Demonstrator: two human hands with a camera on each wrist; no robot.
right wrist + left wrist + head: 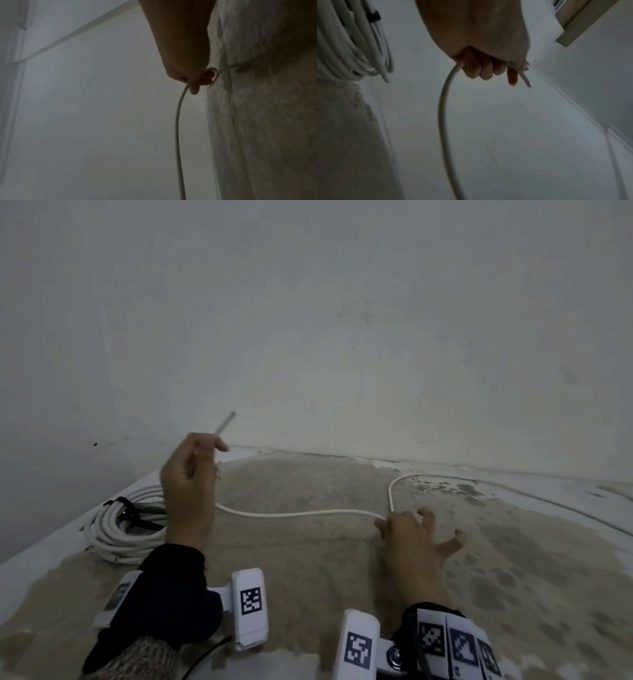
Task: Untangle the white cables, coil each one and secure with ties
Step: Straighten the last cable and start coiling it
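Far left: finished coil (126, 522), black tie (118, 503) on, parked clear of work. Left hand (190, 487) fists loose cable (308, 512) near its free end (226, 422), likely anchoring a first loop. Right hand (411, 537) pinches cable farther along, other fingers splayed, likely to feed slack; the remainder trails right across the mottled surface (308, 577)

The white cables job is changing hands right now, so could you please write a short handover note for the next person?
Left hand: raised, gripping the loose white cable close to its free end, which pokes out past the fingers.
Right hand: pinching the same cable farther along, other fingers spread, low over the beige surface.
Beyond the right hand the cable loops back and trails off to the right.
Done: one coiled white cable lies at the left with a black tie round it.
Left: coil the loose cable and tie it.
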